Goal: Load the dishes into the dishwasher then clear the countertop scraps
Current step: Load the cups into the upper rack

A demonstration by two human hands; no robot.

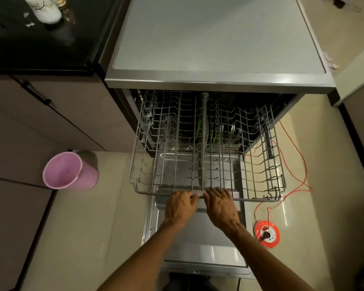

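The dishwasher (216, 80) stands open in front of me, its door (200, 244) folded down flat. A grey wire upper rack (265, 164) is pulled far out over the door and holds no dishes. My left hand (181, 204) and my right hand (221, 202) sit side by side at the middle of the rack's front rail, fingers curled over it. Below, deep inside, green and metal plates (213, 131) stand in the lower rack.
A pink plastic bin (69, 171) stands on the floor to the left. An orange cable reel (267, 233) lies on the floor at right, its cord trailing behind the rack. A dark countertop (36, 38) with a white bottle sits at upper left. Brown cabinets line the left side.
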